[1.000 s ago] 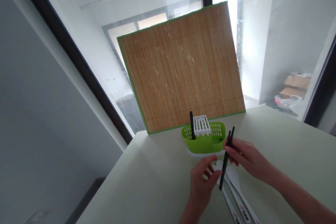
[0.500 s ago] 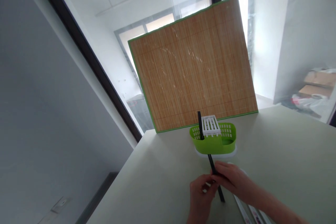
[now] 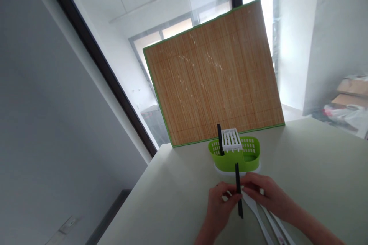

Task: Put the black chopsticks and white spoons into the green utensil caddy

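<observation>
A pair of black chopsticks [image 3: 238, 178] stands nearly upright in front of the basket, pinched between the thumb and fingers of my left hand [image 3: 220, 203]. Just to their right is my right hand [image 3: 264, 191], its curved thumb and fingers apart and the fingertips close against the chopsticks; whether they touch cannot be made out. Behind the chopsticks sits a green utensil basket [image 3: 230, 162] on a white base, with a white slatted rack [image 3: 230, 139] on top. Another black chopstick or pair [image 3: 220, 138] leans upright in its left compartment.
White long-handled utensils [image 3: 261, 222] lie on the pale table [image 3: 172, 199], partly beneath my right hand. A bamboo mat [image 3: 214, 76] with green edging stands behind the basket against the glass. Cardboard boxes [image 3: 352, 92] are at the far right.
The chopsticks have shifted right and turned more upright. My right hand has loosened and moved right, off its grip on them, while my left hand keeps hold.
</observation>
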`<state>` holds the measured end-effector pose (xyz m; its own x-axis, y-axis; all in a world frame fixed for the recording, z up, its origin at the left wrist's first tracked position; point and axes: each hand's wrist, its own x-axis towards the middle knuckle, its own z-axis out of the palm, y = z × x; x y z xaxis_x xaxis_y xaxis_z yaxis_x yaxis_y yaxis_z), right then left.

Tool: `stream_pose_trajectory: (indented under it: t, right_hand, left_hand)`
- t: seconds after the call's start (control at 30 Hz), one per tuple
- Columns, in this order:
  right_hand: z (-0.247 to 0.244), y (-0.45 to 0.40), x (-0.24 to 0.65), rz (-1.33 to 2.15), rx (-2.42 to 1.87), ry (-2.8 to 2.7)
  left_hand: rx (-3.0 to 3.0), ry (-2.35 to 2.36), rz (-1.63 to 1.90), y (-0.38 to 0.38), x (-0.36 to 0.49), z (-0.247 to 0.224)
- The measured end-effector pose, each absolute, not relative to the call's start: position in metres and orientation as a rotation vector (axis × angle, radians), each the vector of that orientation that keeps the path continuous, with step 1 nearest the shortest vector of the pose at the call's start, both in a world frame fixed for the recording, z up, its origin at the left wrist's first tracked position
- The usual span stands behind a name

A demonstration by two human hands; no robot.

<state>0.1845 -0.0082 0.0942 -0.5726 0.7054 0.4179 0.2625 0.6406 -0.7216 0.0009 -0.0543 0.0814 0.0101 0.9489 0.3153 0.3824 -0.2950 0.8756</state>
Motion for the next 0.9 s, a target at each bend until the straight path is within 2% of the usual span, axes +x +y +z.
stream_pose_trajectory:
  t: [0.2,0.3,0.5,0.7,0.9]
  right_hand:
    - [0.071,0.012,0.227,0.5,-1.057,-1.783]
    - [0.041,0.017,0.241,0.352,-1.174,-1.688]
    - [-0.006,0.023,0.252,0.115,-1.124,-1.785]
    - [-0.004,0.028,0.249,0.048,-1.096,-1.881]
    - [-0.005,0.027,0.245,0.068,-1.145,-1.937]
  left_hand:
    - [1.848,1.5,1.592,0.007,-0.045,0.158]
    - [1.835,1.569,1.686,0.054,-0.058,0.176]
    - [1.7,1.79,1.442,0.122,-0.057,0.147]
    - [1.592,1.952,1.226,0.136,-0.054,0.111]
    - [1.529,2.058,0.996,0.139,-0.048,0.099]
